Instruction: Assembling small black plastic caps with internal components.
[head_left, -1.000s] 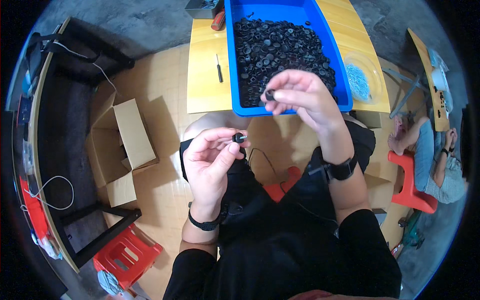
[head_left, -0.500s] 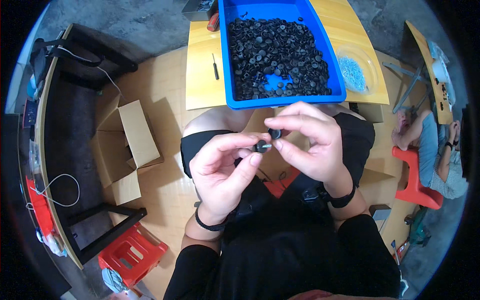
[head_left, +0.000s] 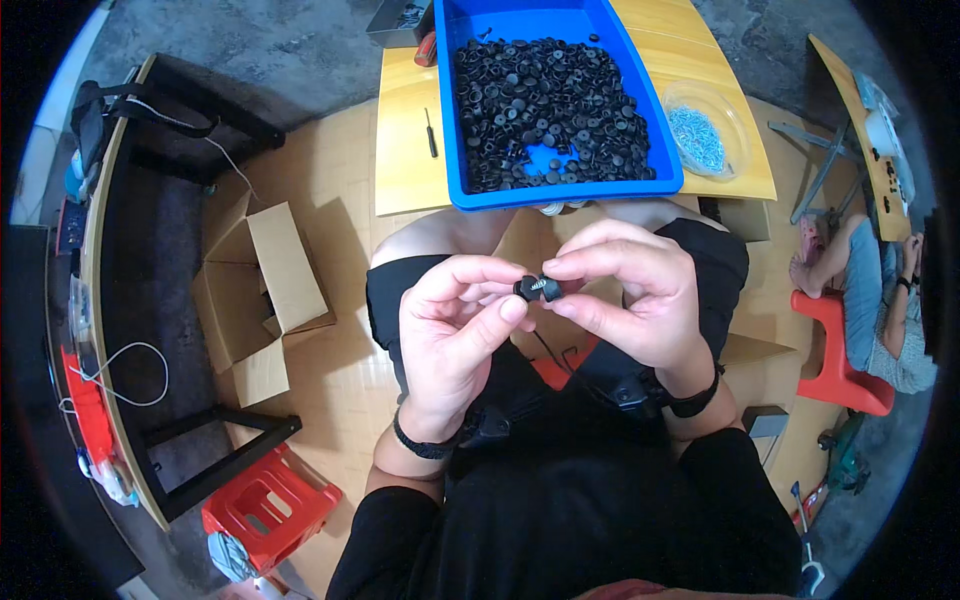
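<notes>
In front of my lap, my left hand (head_left: 452,318) pinches a small round black plastic piece (head_left: 522,288) between thumb and fingertips. A shiny screw (head_left: 538,284) shows between this piece and a black cap (head_left: 552,289), which my right hand (head_left: 638,292) pinches from the other side. The two black parts sit very close together; whether they touch I cannot tell. Just beyond my hands, a blue tray (head_left: 566,195) holds a heap of similar black caps (head_left: 545,95).
The tray stands on a light wooden table (head_left: 405,180) with a screwdriver (head_left: 431,134) and a clear bowl of screws (head_left: 697,140). An open cardboard box (head_left: 290,265) and a red stool (head_left: 268,508) are at the left. At the right, a person (head_left: 900,330) sits on a red chair (head_left: 840,355).
My right hand has brought its cap down and against or near the screw end of the left hand's piece. The whole view has shifted slightly.
</notes>
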